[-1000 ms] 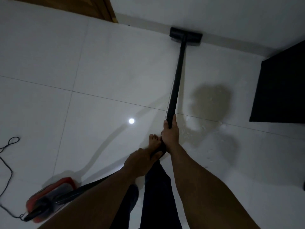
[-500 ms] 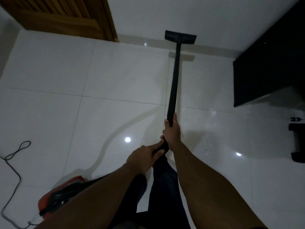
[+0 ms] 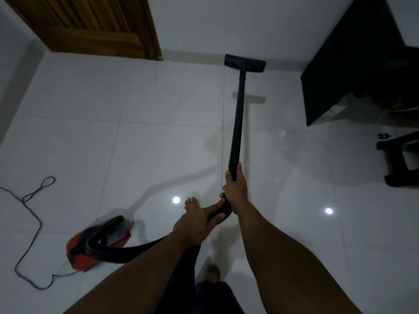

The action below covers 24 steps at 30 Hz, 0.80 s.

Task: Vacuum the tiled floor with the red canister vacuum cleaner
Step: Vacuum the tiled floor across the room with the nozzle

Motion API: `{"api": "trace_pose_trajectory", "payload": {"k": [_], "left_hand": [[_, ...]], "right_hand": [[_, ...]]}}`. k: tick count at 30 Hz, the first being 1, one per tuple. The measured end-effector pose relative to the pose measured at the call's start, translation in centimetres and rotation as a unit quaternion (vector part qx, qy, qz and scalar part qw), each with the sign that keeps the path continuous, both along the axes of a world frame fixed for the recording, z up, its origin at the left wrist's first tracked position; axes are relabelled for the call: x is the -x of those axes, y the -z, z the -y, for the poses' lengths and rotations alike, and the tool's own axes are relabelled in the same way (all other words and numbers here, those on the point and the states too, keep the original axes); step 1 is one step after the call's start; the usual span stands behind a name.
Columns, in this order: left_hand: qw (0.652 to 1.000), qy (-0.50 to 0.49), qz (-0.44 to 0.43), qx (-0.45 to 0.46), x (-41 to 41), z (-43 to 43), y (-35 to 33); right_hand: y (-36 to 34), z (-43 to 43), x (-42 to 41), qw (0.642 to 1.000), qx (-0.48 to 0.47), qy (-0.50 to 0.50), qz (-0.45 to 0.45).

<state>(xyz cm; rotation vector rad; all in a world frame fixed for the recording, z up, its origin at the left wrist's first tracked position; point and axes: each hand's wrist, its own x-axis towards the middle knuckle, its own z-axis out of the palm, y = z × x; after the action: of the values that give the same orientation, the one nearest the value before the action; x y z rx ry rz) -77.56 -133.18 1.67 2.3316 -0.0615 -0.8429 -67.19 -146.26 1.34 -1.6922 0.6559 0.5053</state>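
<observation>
Your right hand (image 3: pixel 234 191) & left hand (image 3: pixel 195 225) both wrap the wand (image 3: pixel 238 114) — floor head (image 3: pixel 244 63) near the far wall (image 3: pixel 226 23); most of the tiled floor (image 3: pixel 158 143) (prob.) undone.

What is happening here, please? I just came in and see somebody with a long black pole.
A person is vacuuming the tiled floor. Both hands grip the black wand: the right hand higher on the tube, the left hand at its lower end. The floor nozzle is out by the foot of the wall. The red canister sits to the person's left, joined by the black hose, and its cord lies loose on the tiles.
</observation>
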Motion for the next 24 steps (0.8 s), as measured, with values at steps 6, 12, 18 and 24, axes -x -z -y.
{"api": "trace_pose_trajectory", "payload": {"k": [6,12,18,24], "left_hand": [[0.999,-0.016,0.013,0.047,12.9,0.6,-3.3],[0.999,0.026,0.008,0.044,23.2,-2.0,-3.6],[0.995,0.066,-0.015,0.071,34.2,-7.6,-1.3],[0.988,0.138,-0.040,0.062,44.3,-13.8,-2.1]], "right_hand": [[-1.0,0.9,13.2,1.000,0.004,0.007,-0.020],[0.4,-1.0,24.8,0.999,0.001,0.030,-0.034],[2.6,-5.1,36.7,0.997,0.008,0.063,-0.047],[3.6,-10.5,49.8,0.990,-0.015,0.118,-0.076]]}}
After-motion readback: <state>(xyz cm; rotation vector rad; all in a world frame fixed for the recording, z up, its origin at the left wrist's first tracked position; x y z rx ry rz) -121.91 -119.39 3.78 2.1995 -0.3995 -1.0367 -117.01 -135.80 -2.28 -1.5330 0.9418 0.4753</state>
